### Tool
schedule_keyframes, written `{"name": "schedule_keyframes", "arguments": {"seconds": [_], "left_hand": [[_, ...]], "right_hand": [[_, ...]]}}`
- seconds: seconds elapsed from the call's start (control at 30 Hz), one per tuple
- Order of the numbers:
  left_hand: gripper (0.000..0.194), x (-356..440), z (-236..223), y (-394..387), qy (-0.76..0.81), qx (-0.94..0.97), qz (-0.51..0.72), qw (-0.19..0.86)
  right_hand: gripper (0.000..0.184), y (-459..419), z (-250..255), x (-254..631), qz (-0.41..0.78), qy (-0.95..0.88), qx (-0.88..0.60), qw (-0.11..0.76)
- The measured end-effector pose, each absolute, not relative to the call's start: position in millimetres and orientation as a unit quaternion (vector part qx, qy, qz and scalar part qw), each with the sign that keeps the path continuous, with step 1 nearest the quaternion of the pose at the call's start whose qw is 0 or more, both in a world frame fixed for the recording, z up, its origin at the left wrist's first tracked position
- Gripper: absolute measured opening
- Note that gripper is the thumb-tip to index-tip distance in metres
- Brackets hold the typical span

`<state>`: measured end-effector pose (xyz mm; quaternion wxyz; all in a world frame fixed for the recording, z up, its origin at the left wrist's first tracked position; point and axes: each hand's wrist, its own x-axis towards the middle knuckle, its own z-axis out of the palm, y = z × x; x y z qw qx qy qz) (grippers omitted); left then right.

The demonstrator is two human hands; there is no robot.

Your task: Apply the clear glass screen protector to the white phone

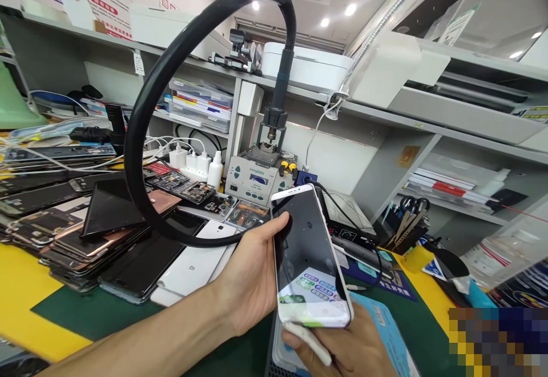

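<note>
A white-framed smartphone [305, 245] is tilted upright in front of me, its dark glass facing me and reflecting a colourful sign. Along its left edge, my left hand [252, 274] grips it, thumb on the front and fingers hidden behind. Under the phone's bottom edge is my right hand [357, 345], closed on a narrow white piece [309, 343], perhaps a folded wipe; its kind is unclear. The piece touches or nearly touches the phone's lower end. Below both hands lies a clear and light-blue case [387, 331] on the green mat [68, 308].
Stacked phones and phone parts [64, 217] cover the left, near a white MI phone [192, 265]. A hot air station [254, 177] stands behind, its thick black hose [139, 108] looping forward. Tweezers and scissors [406, 217] stand at right. Shelves [377, 108] hold boxes and a printer.
</note>
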<state>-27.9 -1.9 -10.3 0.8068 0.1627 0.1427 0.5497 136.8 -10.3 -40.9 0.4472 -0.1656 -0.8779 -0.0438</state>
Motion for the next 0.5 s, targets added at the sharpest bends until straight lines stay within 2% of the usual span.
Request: {"name": "schedule_keyframes", "arguments": {"seconds": [0.17, 0.5], "left_hand": [[0.037, -28, -7, -1, 0.146, 0.184, 0.540, 0.808], [0.034, -29, -7, -3, 0.193, 0.166, 0.552, 0.794]], "right_hand": [[0.025, -8, -34, 142, -0.022, -0.889, -0.171, 0.424], [0.047, -10, -35, 156, 0.089, -0.915, -0.181, 0.349]]}}
